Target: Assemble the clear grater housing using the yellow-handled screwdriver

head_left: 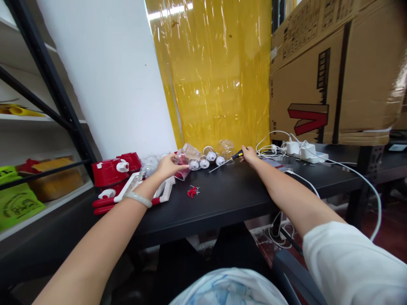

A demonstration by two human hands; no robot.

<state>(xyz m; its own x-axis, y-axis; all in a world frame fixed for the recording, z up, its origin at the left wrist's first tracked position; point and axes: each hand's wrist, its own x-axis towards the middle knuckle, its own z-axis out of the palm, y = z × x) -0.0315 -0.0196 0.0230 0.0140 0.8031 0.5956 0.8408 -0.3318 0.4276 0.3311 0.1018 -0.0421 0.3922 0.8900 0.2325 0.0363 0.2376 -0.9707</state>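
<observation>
My left hand (168, 166), with a pale bangle at its wrist, has its thumb and fingers around a clear plastic bag (183, 173) with something reddish in it. In my right hand (249, 153) is a screwdriver (237, 155) with a black and yellow handle; its shaft slants down left toward the tabletop. Between the hands stand several clear rounded plastic parts with white caps (204, 162). Nearer me lies a small pile of red pieces and screws (192, 191). Left of my left hand are red housings (110, 173) and red-and-white handle-like parts (163, 190).
A black table (216, 199) holds everything. White chargers and a power strip (307, 151) with loose cables lie at the right, near a large cardboard box (324, 80). Yellow strip curtain (216, 72) hangs behind; shelving (47, 123) stands left. A bag-lined bin (229, 288) is below.
</observation>
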